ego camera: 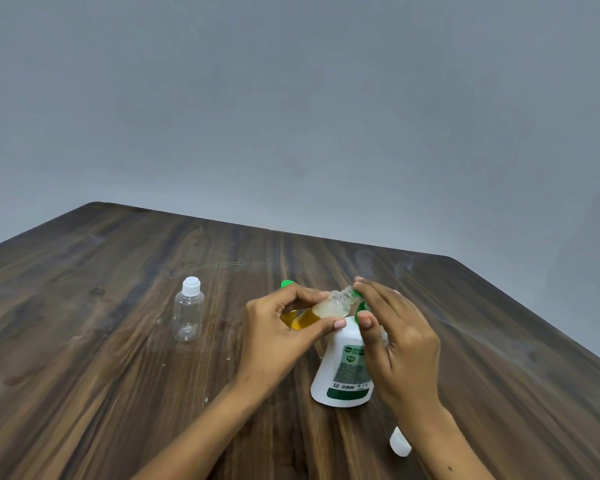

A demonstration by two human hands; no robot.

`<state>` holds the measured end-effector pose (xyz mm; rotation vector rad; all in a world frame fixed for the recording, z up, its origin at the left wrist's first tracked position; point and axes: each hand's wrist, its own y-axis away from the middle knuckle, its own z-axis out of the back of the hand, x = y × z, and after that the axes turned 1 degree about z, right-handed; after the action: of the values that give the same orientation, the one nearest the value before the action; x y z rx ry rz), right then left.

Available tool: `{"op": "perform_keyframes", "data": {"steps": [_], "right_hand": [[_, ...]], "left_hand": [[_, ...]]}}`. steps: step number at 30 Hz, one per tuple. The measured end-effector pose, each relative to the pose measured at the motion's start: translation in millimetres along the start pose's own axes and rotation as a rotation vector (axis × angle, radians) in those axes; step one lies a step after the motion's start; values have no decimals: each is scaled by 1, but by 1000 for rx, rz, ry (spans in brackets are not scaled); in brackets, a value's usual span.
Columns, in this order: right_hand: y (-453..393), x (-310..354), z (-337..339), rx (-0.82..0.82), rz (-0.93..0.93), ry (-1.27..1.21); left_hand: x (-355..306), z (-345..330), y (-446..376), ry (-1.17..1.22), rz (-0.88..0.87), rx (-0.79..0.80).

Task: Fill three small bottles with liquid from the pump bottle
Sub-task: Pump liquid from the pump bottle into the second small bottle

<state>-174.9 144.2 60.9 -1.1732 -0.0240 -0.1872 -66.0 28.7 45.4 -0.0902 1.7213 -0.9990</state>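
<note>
A loose white cap point(400, 443) lies nearest on the desk point(101, 393). Behind it, at the pump bottle point(342, 368), the left hand point(278, 332) pinches a tilted, partly filled small bottle point(326, 310) to the spout; the right hand point(400, 337) presses the pump, fingers fairly straight. Another yellow-filled bottle possibly hides behind. Farther left, an empty capped bottle point(187, 313) waits.

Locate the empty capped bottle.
Head view: the empty capped bottle stands upright on the table, alone, to the left of the left hand.
</note>
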Motion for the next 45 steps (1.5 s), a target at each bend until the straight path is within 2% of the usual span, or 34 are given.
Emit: {"op": "perform_keyframes", "data": {"steps": [7, 12, 17, 24, 28, 35, 41, 45], "right_hand": [[-14, -2, 7, 21, 22, -5], [0, 3, -1, -33, -53, -8], [-12, 6, 8, 33, -17, 17], [0, 7, 5, 9, -57, -7], [-11, 6, 9, 34, -8, -2], [2, 2, -7, -40, -62, -42], [-5, 2, 5, -19, 10, -42], [1, 0, -4, -19, -34, -38]], "left_hand": [[-1, 0, 1, 8, 14, -13], [-2, 0, 2, 12, 9, 0], [-6, -1, 2, 50, 3, 4], [-1, -3, 2, 72, 7, 4], [0, -2, 2, 58, 16, -5], [0, -1, 2, 26, 23, -13], [0, -2, 2, 27, 21, -5], [0, -3, 1, 30, 27, -10]]}}
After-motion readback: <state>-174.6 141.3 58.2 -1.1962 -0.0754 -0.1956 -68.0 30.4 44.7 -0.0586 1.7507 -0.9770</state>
